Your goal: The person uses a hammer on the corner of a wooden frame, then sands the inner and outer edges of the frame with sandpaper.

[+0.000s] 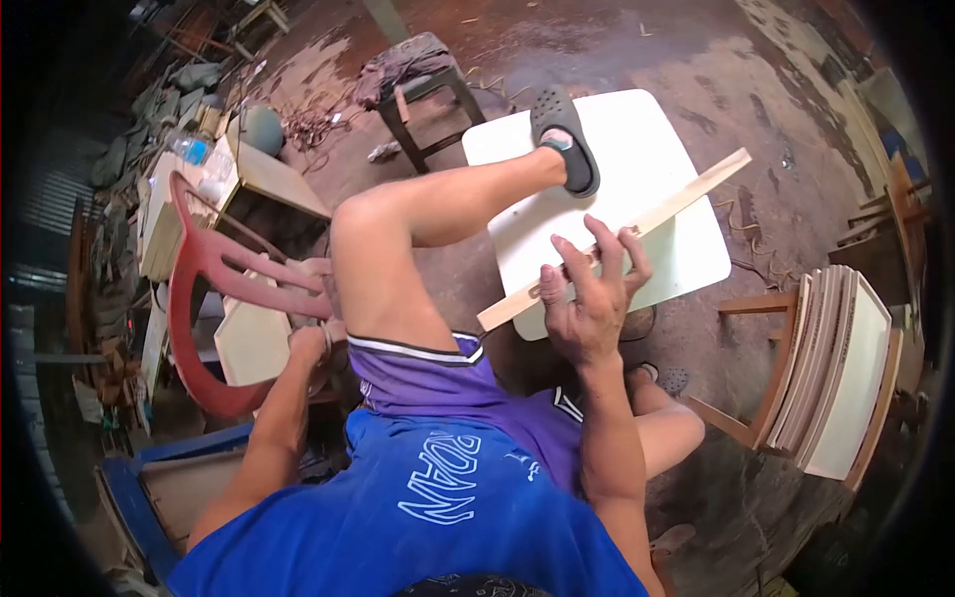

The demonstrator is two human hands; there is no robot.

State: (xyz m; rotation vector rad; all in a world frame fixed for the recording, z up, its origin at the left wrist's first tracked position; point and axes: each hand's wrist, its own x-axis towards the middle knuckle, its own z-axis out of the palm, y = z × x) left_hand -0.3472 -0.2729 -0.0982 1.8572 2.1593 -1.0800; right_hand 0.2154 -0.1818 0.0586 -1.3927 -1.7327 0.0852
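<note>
My right hand point(594, 303) holds a long, narrow wooden strip point(691, 192), with the fingers spread along it and the thumb at its near side. The strip slants above a white panel with rounded corners point(637, 124), and small slots or marks show near my fingers. On that panel rests my foot in a dark clog point(563, 139). My left hand point(309, 346) is low at my side, next to a red plastic chair point(189, 298). Its fingers look closed, but whatever they grip is hidden.
A stool with a cloth point(408, 65) stands beyond the panel. To the right, curved pale boards point(841, 368) are stacked on a wooden frame. A worktable point(274, 179), a plastic bottle point(189, 149) and clutter fill the left. Cords lie on the floor.
</note>
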